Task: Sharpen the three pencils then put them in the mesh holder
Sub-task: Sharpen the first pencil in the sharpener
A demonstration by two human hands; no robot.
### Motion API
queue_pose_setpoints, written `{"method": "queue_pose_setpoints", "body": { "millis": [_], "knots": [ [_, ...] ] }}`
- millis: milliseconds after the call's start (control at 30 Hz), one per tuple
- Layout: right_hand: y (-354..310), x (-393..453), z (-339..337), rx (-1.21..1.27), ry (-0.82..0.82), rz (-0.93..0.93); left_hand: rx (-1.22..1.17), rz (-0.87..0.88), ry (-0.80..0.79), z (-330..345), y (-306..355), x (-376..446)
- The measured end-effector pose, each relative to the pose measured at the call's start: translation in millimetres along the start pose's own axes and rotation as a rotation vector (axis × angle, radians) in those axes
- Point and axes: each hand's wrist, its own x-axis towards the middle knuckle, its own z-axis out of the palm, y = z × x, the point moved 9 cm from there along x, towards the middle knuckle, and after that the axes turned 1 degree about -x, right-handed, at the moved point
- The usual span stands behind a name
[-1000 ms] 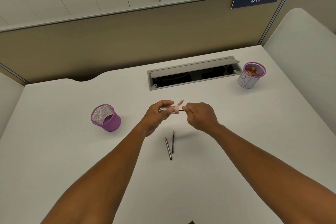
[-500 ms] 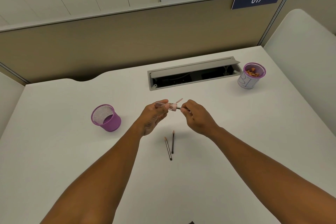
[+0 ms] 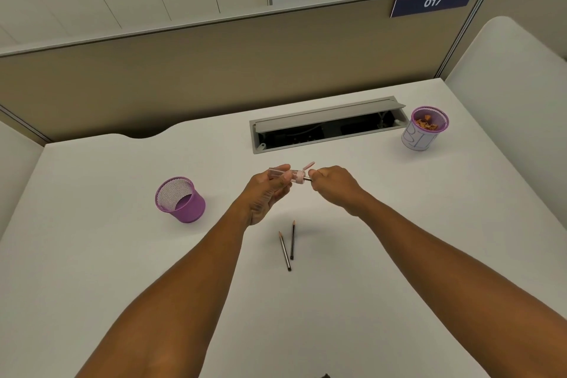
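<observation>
Fingers: left hand (image 3: 266,193) pinches the sharpener (image 3: 287,174), a clear tube w/ pink cap, thumb on top, fingers curled under. Right hand (image 3: 333,186) closed round a pencil (image 3: 307,179); only a short dark bit shows btwn fist and cap, tip inside the cap.
Height: both hands held above the desk (image 3: 92,255), mid-width, toward the far half.
Other pencils: two pencils (image 3: 288,247) lie flat on the desk just nearer than the hands, points facing the far edge, near ends almost touching, far ends spread a little.
Holder: purple mesh holder (image 3: 180,199) upright, left of the hands, well apart; nothing seen inside.
Cup: second purple-rimmed cup (image 3: 425,129) near far right corner, orange-brown shavings in it.
Surface: white desk, matte; grey cable hatch (image 3: 328,124) open at far edge centre, dark inside.
Room: tan partition (image 3: 214,70) behind desk, blue sign (image 3: 432,1) reading 017 at its top right; white panelled wall beyond; white desk section at right edge.
</observation>
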Motion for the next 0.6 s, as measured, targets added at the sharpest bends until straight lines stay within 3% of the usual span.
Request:
{"method": "queue_pose_setpoints", "body": {
  "millis": [133,233,400,500,600],
  "knots": [
    [1,-1,2,0.204,-0.053,0.002,-0.038,0.005,0.028,-6,4,2],
    [-2,-2,1,0.281,-0.06,-0.114,-0.087,-0.001,0.052,-14,6,1],
    [-10,-8,-8,-0.151,0.28,-0.471,-0.124,-0.013,0.063,-18,5,0],
    [-14,-15,-10,-0.35,0.416,-0.51,-0.12,-0.025,0.06,-15,3,0],
    [-16,-16,-13,-0.422,0.421,-0.451,-0.131,-0.028,0.046,-12,3,0]
  ]
}}
